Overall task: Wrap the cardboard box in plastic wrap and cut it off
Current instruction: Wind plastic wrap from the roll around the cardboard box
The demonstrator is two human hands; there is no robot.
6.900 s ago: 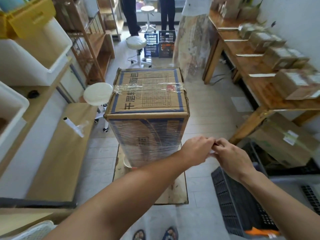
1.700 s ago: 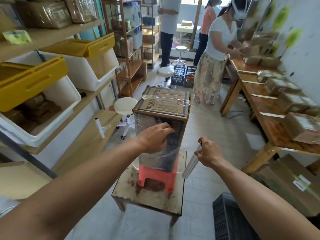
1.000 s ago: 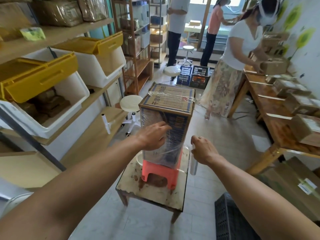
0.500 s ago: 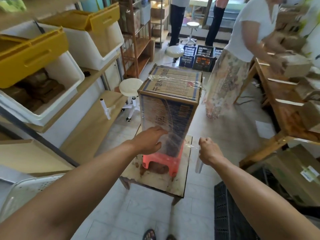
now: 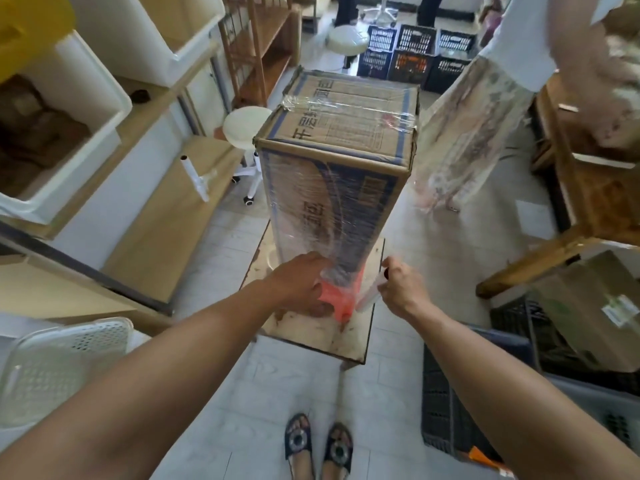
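A tall cardboard box (image 5: 341, 133) with blue print stands upright on a red plastic stool (image 5: 341, 301), which sits on a low worn wooden table (image 5: 322, 332). Clear plastic wrap (image 5: 311, 209) covers the box's near side. My left hand (image 5: 299, 282) presses flat on the wrap at the box's bottom edge, fingers fairly straight. My right hand (image 5: 398, 285) grips the roll of plastic wrap (image 5: 369, 296) just right of the box's bottom corner, film stretching from roll to box.
A person in a patterned skirt (image 5: 467, 126) stands right of the box by a wooden table (image 5: 595, 199). Shelves with white bins (image 5: 69, 109) line the left. A spare roll (image 5: 195, 180) lies on the low shelf. Black crates (image 5: 460, 407) sit at the right.
My left hand has slid down the box face from mid-height to the bottom edge. My right hand has lowered the roll beside the box's base. The view has tilted downward.
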